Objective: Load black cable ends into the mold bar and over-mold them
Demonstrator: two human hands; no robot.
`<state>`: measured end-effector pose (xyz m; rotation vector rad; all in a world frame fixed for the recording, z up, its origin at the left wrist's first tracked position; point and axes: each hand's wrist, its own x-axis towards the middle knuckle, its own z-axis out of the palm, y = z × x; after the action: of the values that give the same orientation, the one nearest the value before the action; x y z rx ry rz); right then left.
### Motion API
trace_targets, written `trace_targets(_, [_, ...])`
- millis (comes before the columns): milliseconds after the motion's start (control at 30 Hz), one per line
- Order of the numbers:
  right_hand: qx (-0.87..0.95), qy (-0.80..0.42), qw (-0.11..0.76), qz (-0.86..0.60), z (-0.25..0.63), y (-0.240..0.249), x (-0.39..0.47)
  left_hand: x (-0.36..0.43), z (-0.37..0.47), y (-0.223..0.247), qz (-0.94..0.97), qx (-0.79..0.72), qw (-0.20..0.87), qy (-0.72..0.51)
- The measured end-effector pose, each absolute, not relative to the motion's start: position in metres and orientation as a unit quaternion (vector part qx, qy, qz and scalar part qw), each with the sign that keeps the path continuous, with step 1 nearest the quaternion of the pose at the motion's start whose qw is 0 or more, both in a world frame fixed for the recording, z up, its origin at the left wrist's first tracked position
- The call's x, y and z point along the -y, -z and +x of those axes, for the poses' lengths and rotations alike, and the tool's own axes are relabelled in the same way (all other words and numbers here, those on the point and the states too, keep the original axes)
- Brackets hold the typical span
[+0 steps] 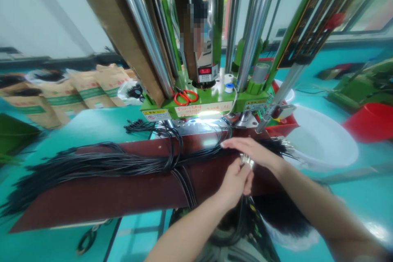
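Note:
My left hand is closed around a bundle of black cables, just in front of the brown board. Silvery metal connector ends stick up out of its fist, and the cables hang down below it toward my lap. Held flat with fingers stretched out, my right hand lies over those metal ends, seemingly touching them. Behind both hands, a long bunch of black cables lies across the board, with more metal ends at its right end. Several cables loop from the bunch to the lit press bed.
A green press with upright steel columns stands straight ahead, orange-handled scissors lying on it. At right are a white basin and a red tub. Paper sacks stand at left. A cardboard piece leans by the columns.

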<state>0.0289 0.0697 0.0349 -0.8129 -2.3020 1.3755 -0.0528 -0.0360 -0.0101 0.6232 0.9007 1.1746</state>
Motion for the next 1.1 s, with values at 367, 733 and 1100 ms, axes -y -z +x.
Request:
trace_targets(367, [0.882, -0.095, 0.059, -0.457, 0.015, 0.02, -0.146, 0.031, -0.099, 0.022, 0.238, -0.453, 0.599, -0.615])
trace_targets(733, [0.736, -0.417, 0.015, -0.533, 0.067, -0.012, -0.074, 0.032, -0.099, 0.03, 0.309, -0.461, 0.606, -0.57])
trace_targets(1100, [0.375, -0.713, 0.397, -0.441, 0.074, 0.017, 0.002, 0.021, -0.053, 0.027, 0.362, -0.433, 0.695, -0.445])
